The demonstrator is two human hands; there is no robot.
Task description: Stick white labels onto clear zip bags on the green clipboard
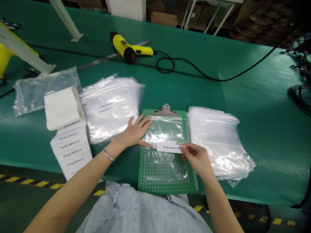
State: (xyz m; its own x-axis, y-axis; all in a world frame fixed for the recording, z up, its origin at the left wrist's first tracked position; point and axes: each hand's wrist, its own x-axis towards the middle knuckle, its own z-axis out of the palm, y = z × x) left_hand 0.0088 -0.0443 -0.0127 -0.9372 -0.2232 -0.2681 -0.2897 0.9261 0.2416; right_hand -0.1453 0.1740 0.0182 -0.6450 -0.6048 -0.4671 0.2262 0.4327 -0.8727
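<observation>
A clear zip bag (165, 168) lies on a green gridded clipboard (170, 187) under its metal clip. My left hand (136, 132) rests with spread fingers on the bag's left edge and the board. My right hand (196, 157) pinches the right end of a white printed label (167, 147), held over the middle of the bag. Behind that label shows another white strip. To the left, a label roll (63, 108) trails a strip of printed labels (73, 145). A stack of bags (111, 106) with a label on top sits beside it.
More clear bags (213, 139) are piled right of the clipboard. A yellow heat gun (123, 47) lies across a metal ruler (97, 62) at the back, its black cord (209, 77) running right. A crumpled plastic bag (36, 89) and white metal legs (68, 22) stand at the left.
</observation>
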